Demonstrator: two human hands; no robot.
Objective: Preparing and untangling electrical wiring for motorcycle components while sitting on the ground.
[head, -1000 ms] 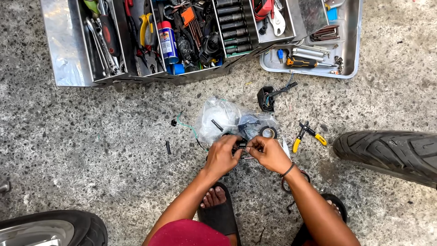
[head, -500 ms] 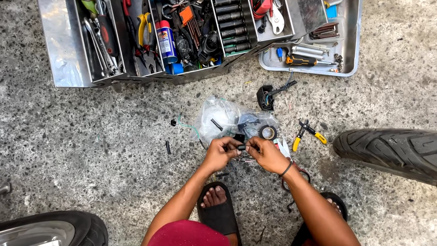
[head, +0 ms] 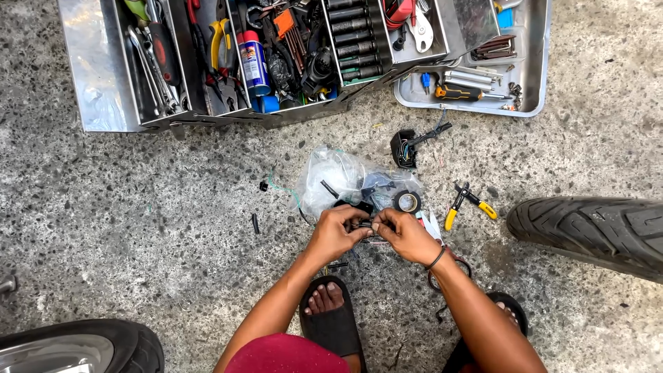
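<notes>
Two hands: left hand (head: 336,233) and right hand (head: 407,237) meet fingertip to fingertip low over the concrete floor (head: 138,228).
Fingers: both sets pinched on one small black part (head: 364,223); what kind of part it is, I cannot tell.
Part location: between the hands, just below the clear plastic bag (head: 338,178).
Packages: one crumpled clear bag on the floor; one black tape roll (head: 407,202) at its right edge.
Labelled can: one blue spray can (head: 253,61), red cap, upright in the open metal toolbox (head: 228,62).
Trays: one steel tray (head: 535,76) to the toolbox's right.
Pliers on the floor: one pair, yellow handles (head: 469,205).
Tyres: two, right tyre (head: 594,231) and lower-left tyre (head: 83,345).
</notes>
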